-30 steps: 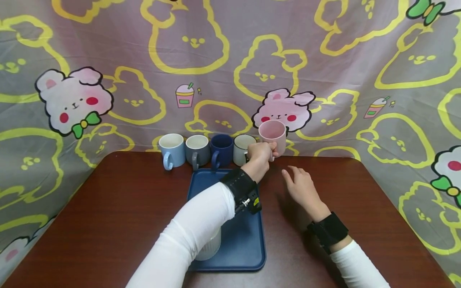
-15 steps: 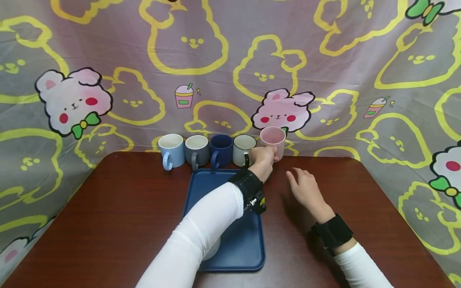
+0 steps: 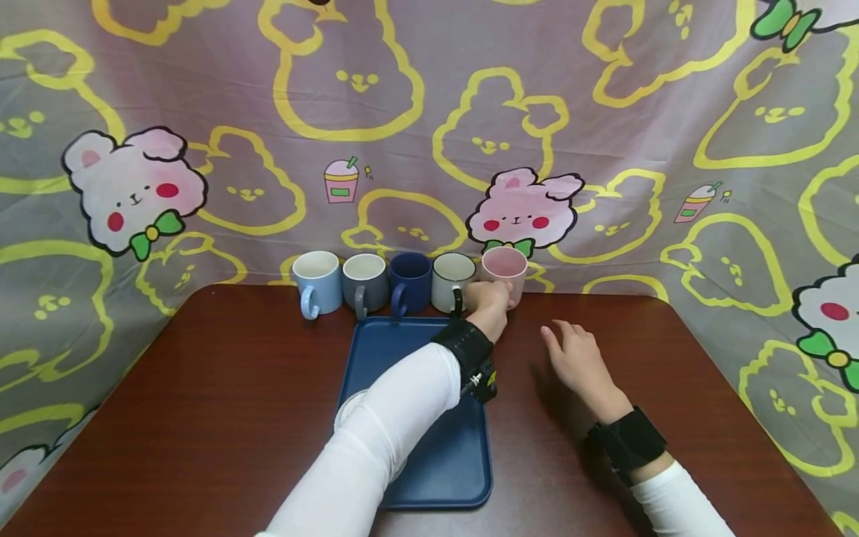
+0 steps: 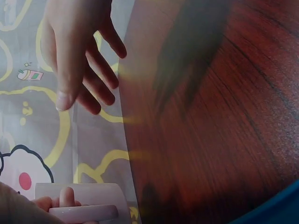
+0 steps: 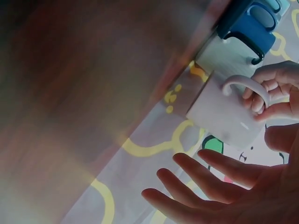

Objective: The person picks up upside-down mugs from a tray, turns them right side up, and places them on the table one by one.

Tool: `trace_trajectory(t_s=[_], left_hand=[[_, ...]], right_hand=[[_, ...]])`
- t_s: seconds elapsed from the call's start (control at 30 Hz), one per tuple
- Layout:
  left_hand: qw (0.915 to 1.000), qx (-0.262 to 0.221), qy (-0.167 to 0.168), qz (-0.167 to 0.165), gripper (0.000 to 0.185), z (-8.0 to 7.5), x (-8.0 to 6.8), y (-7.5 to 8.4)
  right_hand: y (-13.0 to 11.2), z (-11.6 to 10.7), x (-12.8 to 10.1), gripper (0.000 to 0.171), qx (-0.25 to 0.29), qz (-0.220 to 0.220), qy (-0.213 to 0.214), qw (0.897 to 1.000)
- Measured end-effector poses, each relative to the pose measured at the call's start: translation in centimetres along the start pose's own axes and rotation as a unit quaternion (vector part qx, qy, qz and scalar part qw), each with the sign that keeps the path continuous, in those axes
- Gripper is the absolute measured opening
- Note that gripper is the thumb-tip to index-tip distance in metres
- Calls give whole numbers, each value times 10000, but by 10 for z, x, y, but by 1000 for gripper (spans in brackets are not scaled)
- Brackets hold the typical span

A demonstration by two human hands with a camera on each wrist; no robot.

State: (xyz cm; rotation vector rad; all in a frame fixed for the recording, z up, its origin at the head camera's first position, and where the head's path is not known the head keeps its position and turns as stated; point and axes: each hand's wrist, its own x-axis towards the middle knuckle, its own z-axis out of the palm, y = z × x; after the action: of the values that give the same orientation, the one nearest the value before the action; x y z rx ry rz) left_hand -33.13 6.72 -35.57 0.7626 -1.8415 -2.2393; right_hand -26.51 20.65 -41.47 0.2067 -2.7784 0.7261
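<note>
A pink mug (image 3: 505, 265) stands at the right end of a row of mugs along the table's back edge. My left hand (image 3: 488, 304) grips it by the handle, fingers curled through the loop; the right wrist view shows this pink handle (image 5: 247, 86) from the side. Beside it is a white mug (image 3: 452, 280) with a dark rim and black handle. My right hand (image 3: 582, 363) hovers over the table to the right, fingers spread and relaxed, holding nothing. In the right wrist view its fingers (image 5: 205, 182) stretch out below the pink mug, apart from it.
Left of the white mug stand a navy mug (image 3: 411, 280), a grey mug (image 3: 365, 283) and a light blue mug (image 3: 318, 282). A blue tray (image 3: 450, 462) lies on the brown table (image 3: 221, 418). My left sleeve mostly hides a pale cup (image 3: 347, 406) on it. A patterned cloth (image 3: 376, 112) hangs behind.
My left hand has lowered the pink mug from above the back edge down to the row's level, beside the white mug. The right hand has drifted slightly right and toward me.
</note>
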Motion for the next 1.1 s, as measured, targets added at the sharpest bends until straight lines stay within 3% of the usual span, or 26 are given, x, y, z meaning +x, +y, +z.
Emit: trace_trajectory(t_s=[0.17, 0.37, 0.53, 0.7, 1.1], left_hand=[[9998, -22, 183, -84, 14, 1, 2, -2], [9998, -16, 155, -78, 24, 1, 6, -5], [9998, -41, 100, -175, 3, 2, 9, -6], [9996, 57, 160, -223, 22, 2, 11, -8], [9968, 599, 524, -84, 40, 0, 12, -13]], right_hand=[[4, -3, -2, 54, -68, 82, -39, 9999], [12, -7, -5, 53, -143, 64, 36, 9999], [18, -11, -7, 53, -194, 50, 50, 9998], [22, -13, -10, 54, -250, 102, 20, 9996], [32, -19, -14, 55, -352, 200, -87, 9991]])
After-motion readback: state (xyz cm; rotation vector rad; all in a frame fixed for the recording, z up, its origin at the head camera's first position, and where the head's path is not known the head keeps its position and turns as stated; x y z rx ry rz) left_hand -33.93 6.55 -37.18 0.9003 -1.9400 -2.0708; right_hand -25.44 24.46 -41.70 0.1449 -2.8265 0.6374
